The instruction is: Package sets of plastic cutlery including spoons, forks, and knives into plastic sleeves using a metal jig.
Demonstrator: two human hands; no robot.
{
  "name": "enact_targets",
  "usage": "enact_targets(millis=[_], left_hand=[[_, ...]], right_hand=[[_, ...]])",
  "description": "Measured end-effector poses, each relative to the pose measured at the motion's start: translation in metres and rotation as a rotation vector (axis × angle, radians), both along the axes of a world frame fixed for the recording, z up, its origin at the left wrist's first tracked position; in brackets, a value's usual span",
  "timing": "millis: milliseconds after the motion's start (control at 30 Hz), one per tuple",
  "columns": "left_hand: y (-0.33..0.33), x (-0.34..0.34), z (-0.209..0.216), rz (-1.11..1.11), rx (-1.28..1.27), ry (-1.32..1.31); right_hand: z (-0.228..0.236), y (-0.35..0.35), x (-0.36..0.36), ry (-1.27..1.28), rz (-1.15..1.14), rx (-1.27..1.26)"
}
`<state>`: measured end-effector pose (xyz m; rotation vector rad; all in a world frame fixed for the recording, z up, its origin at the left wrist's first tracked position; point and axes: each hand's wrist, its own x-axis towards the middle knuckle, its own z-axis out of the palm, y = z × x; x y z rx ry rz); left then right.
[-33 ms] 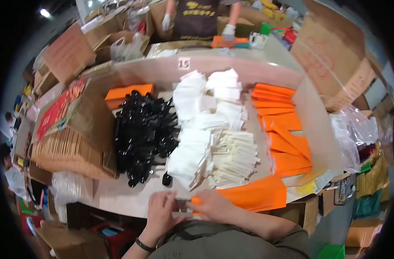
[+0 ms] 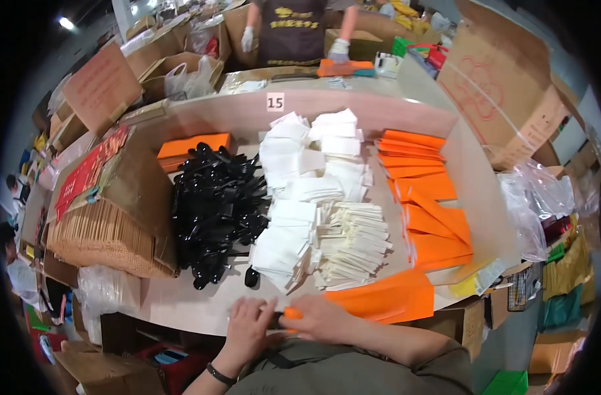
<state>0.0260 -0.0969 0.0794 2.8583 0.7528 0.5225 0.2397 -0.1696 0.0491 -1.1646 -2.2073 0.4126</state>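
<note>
My right hand (image 2: 317, 318) is closed on the narrow end of an orange paper sleeve (image 2: 396, 296), which stretches to the right along the table's near edge. My left hand (image 2: 249, 322) is beside it with curled fingers, around a small dark piece between the hands that I cannot make out. Beyond them lies a heap of black plastic spoons (image 2: 215, 204). White folded napkins (image 2: 290, 217) are stacked in the middle, with a pile of thin cream-coloured packets (image 2: 356, 243) beside them. More orange sleeves (image 2: 435, 217) are fanned out on the right.
A cardboard box (image 2: 109, 224) packed with brown flat pieces stands at the left. An orange stack (image 2: 193, 150) lies behind the spoons. A low partition (image 2: 366, 108) closes the far side; beyond it a gloved co-worker's hand (image 2: 338, 51) touches an orange item. Open cartons (image 2: 504, 85) surround the table.
My two hands have come slightly closer together, the left moving right and the right moving left. The whole view has shifted a little. The piles look the same.
</note>
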Motion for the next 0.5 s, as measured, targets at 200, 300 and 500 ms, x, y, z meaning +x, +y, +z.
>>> enact_targets(millis=[200,300,500], left_hand=[[0.021,-0.009,-0.032,0.168,-0.349,0.142],[0.016,-0.022,-0.040,0.297,-0.893,0.084],[-0.030,0.058,-0.055,-0.551,-1.139,-0.011]], right_hand=[[0.019,0.013,0.112,-0.183,-0.231,-0.249],[0.023,-0.003,0.170,-0.422,-0.276,-0.020],[-0.023,-0.022,0.072,0.011,-0.146,-0.752]])
